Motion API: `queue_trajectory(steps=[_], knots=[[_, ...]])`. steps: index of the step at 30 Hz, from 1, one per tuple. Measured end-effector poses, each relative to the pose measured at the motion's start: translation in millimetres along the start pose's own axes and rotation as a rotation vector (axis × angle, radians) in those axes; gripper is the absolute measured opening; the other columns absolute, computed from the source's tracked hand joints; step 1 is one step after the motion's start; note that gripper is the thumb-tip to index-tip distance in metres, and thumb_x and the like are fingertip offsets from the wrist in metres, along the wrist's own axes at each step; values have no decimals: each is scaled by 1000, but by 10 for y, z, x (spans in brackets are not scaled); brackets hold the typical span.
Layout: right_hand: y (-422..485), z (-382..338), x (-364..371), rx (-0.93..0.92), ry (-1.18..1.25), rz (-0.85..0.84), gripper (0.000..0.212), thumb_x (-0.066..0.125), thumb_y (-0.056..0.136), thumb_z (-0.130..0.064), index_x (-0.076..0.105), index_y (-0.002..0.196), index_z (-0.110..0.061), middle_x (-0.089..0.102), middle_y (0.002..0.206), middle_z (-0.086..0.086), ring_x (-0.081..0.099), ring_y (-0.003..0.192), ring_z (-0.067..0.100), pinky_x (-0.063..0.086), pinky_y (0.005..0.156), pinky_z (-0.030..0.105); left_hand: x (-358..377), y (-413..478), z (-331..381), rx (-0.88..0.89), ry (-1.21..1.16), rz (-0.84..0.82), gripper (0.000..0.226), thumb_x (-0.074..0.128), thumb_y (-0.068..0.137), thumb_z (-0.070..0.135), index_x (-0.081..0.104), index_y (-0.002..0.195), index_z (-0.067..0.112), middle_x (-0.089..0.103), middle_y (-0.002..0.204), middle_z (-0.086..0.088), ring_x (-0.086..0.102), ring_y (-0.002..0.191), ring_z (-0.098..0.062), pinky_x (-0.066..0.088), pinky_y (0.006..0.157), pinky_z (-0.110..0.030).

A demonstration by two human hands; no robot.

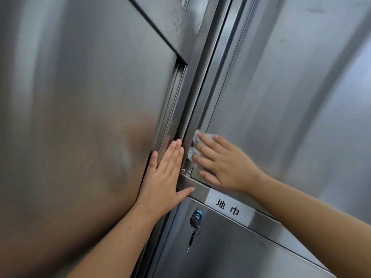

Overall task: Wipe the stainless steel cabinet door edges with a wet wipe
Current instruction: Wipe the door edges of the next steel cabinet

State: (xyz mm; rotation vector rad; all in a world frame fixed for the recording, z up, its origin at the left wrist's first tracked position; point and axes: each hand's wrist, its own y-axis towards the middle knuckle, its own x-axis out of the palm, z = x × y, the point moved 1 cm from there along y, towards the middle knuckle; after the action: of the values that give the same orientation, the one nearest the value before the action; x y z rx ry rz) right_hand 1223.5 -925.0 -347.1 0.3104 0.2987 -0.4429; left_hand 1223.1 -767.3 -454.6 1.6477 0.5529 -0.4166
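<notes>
A white wet wipe (195, 144) is pressed against the left edge of the right stainless steel cabinet door (271, 93), near its lower corner. My right hand (222, 163) lies flat on the wipe with fingers spread, covering most of it. My left hand (166, 173) rests flat and empty on the edge of the left steel door (80, 117), its fingers along the vertical post (192, 93) between the doors and its thumb on the horizontal rail below.
A white label (228, 207) with black characters sits on the horizontal rail (267, 221). Below it, a blue lock with a key and hanging keys (195, 219) is on the lower door (230, 251). A diagonal steel bar (166, 23) crosses the top.
</notes>
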Motion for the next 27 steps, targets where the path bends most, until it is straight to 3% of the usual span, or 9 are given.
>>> queue_trajectory(steps=[8, 15, 20, 23, 27], knots=[[-29, -118, 11, 94, 20, 14, 55, 30, 90, -43, 57, 125, -10, 53, 132, 16, 36, 134, 34, 27, 108, 52, -10, -13, -4, 9, 5, 50, 98, 34, 78, 75, 19, 145, 6, 12, 154, -13, 14, 142, -21, -3, 111, -50], [-111, -389, 55, -6, 31, -64, 58, 24, 93, -46, 56, 127, -13, 54, 133, 11, 36, 134, 31, 29, 108, 49, -14, -6, -8, 6, 5, 39, 96, 25, 79, 74, 19, 145, 5, 11, 153, -15, 12, 142, -22, -6, 111, -50], [-52, -216, 7, -60, 17, -24, 52, 26, 91, -41, 60, 121, -16, 58, 128, 10, 43, 129, 29, 35, 106, 45, -30, 0, -7, 7, -71, 57, 89, 29, 83, 70, 25, 143, 4, 17, 153, -15, 17, 141, -22, -5, 112, -49], [-4, -34, -51, -35, 5, 21, 51, 28, 90, -38, 62, 119, -15, 59, 126, 11, 47, 126, 29, 38, 104, 44, -51, 2, 5, -3, -146, 90, 83, 22, 86, 63, 27, 143, 3, 19, 152, -15, 18, 142, -24, 1, 112, -49], [83, 261, -136, 27, -24, 74, 49, 30, 89, -37, 65, 114, -14, 60, 124, 13, 48, 125, 30, 39, 101, 46, -108, 91, -6, -4, -198, 183, 82, 29, 85, 59, 29, 141, 0, 22, 150, -17, 19, 140, -24, 7, 111, -48]])
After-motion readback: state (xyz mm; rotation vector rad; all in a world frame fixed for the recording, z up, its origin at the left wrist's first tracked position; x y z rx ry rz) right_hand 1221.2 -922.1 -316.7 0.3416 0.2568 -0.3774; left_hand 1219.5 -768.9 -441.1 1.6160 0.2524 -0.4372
